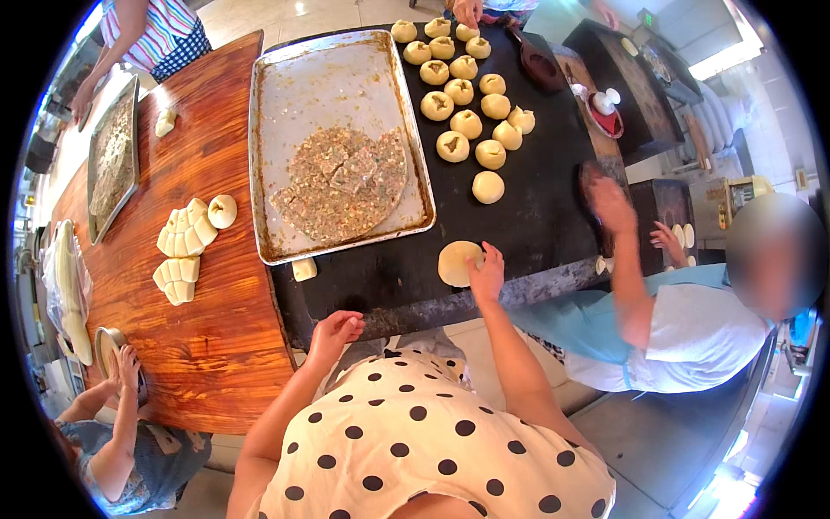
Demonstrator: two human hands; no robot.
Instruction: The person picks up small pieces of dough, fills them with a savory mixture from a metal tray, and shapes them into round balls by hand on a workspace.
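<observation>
A flat round dough wrapper lies on the black worktop in front of me. My right hand is at its right rim, with thumb and fingers gripping the edge. My left hand is held closed at the worktop's near edge, with nothing visible in it. Beyond my hands sits a metal tray with a patch of chopped filling in its near half. To the right of the tray stand several filled dough buns, many with pleated tops. A small dough piece lies beside the tray's near corner.
On the wooden table at left are cut dough pieces and a floury tray. At right, a co-worker reaches over the worktop near a dark wooden tool. Other people work at far left, lower left and the far end.
</observation>
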